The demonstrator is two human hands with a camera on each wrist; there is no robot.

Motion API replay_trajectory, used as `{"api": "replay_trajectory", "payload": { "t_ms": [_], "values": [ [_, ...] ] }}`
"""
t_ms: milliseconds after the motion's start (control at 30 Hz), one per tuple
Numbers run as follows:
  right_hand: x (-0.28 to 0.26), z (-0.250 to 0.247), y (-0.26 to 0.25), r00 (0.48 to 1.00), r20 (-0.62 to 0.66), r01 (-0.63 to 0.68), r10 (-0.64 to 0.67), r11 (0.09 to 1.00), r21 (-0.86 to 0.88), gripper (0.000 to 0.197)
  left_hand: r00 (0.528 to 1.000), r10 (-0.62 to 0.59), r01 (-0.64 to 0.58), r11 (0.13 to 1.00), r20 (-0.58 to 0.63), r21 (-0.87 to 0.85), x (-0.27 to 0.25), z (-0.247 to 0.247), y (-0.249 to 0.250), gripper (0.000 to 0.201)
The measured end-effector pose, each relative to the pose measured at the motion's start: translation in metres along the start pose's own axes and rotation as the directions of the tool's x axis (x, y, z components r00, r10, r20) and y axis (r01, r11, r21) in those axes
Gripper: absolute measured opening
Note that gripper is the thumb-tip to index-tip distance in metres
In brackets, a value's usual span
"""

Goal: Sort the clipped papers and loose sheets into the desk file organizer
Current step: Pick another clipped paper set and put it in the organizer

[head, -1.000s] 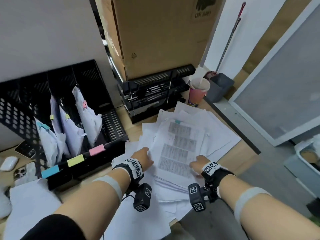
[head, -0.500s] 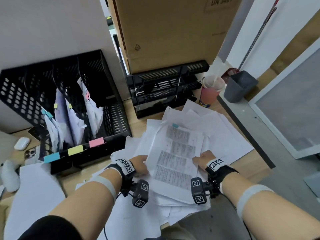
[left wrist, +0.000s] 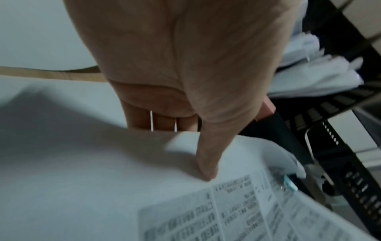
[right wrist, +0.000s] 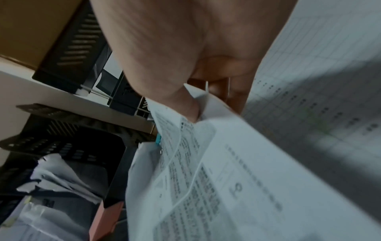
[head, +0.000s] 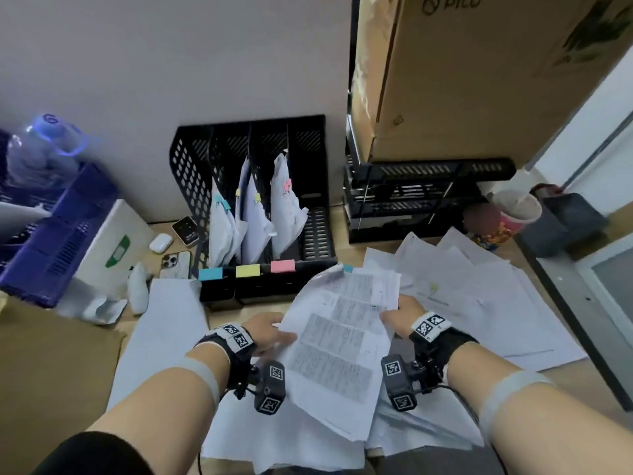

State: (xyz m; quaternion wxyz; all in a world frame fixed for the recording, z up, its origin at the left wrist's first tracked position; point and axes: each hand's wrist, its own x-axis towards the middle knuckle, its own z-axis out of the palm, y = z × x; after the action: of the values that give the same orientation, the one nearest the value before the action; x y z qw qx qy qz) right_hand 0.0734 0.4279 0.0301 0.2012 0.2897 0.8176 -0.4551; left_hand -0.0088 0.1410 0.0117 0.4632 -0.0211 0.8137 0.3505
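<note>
A printed paper bundle with a teal clip at its far corner hangs above the desk between both hands. My left hand pinches its left edge, thumb on top and fingers underneath. My right hand pinches the right edge the same way. The black file organizer stands just beyond, with blue, yellow and pink labels on its front. Three of its slots hold clipped bundles; the rightmost slot shows no paper.
Loose sheets cover the desk on the right and under my arms. A black letter tray under a cardboard box stands behind, a cup beside it. A phone, earbud case and blue crate lie left.
Both hands have lifted the printed bundle off the paper pile and carried it left toward the organizer. The head view has swung left and down.
</note>
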Motion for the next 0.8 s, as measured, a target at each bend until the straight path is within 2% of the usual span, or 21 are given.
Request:
{"api": "replay_trajectory", "payload": {
  "t_ms": [100,167,200,233,400,500,600,700,733,800],
  "values": [
    [-0.006,0.015,-0.005,0.997,0.057,-0.046,0.050,0.997,-0.068,0.026,0.998,0.034,-0.032,0.998,-0.053,0.053,-0.009,-0.018,-0.013,0.028],
    [-0.012,0.024,-0.008,0.988,0.131,-0.073,0.087,0.991,-0.111,0.018,1.000,0.005,-0.005,0.999,0.001,0.049,-0.015,-0.024,-0.021,0.026],
    [-0.016,0.029,-0.012,0.984,0.152,-0.076,0.094,0.990,-0.119,0.011,1.000,-0.011,0.010,0.998,0.027,0.063,-0.019,-0.027,-0.024,0.018],
    [-0.018,0.034,-0.015,0.984,0.153,-0.072,0.090,0.990,-0.119,0.007,0.999,-0.019,0.016,0.997,0.042,0.071,-0.024,-0.030,-0.026,0.009],
    [-0.031,0.060,-0.042,0.994,0.108,-0.014,0.024,0.996,-0.086,0.018,1.000,-0.008,0.008,1.000,0.006,0.017,-0.035,-0.050,-0.038,0.009],
    [-0.035,0.074,-0.059,0.996,0.091,0.030,-0.025,0.998,-0.058,0.013,0.999,0.025,-0.026,1.000,-0.031,-0.014,-0.041,-0.065,-0.045,0.025],
    [-0.041,0.088,-0.079,0.996,0.054,0.077,-0.074,0.995,-0.063,0.018,0.997,0.070,-0.072,0.995,-0.046,-0.063,-0.050,-0.081,-0.052,0.024],
    [-0.045,0.101,-0.100,0.992,-0.053,0.111,-0.116,0.990,-0.088,0.026,0.991,0.105,-0.114,0.986,-0.079,-0.118,-0.062,-0.098,-0.057,0.018],
    [-0.045,0.105,-0.106,0.981,-0.146,0.115,-0.130,0.988,-0.107,0.037,0.989,0.116,-0.128,0.983,-0.097,-0.128,-0.066,-0.103,-0.057,0.015],
    [-0.048,0.113,-0.120,0.920,-0.335,0.140,-0.204,0.969,-0.206,0.053,0.979,0.151,-0.170,0.975,-0.138,-0.141,-0.076,-0.114,-0.053,0.013]
  ]
}}
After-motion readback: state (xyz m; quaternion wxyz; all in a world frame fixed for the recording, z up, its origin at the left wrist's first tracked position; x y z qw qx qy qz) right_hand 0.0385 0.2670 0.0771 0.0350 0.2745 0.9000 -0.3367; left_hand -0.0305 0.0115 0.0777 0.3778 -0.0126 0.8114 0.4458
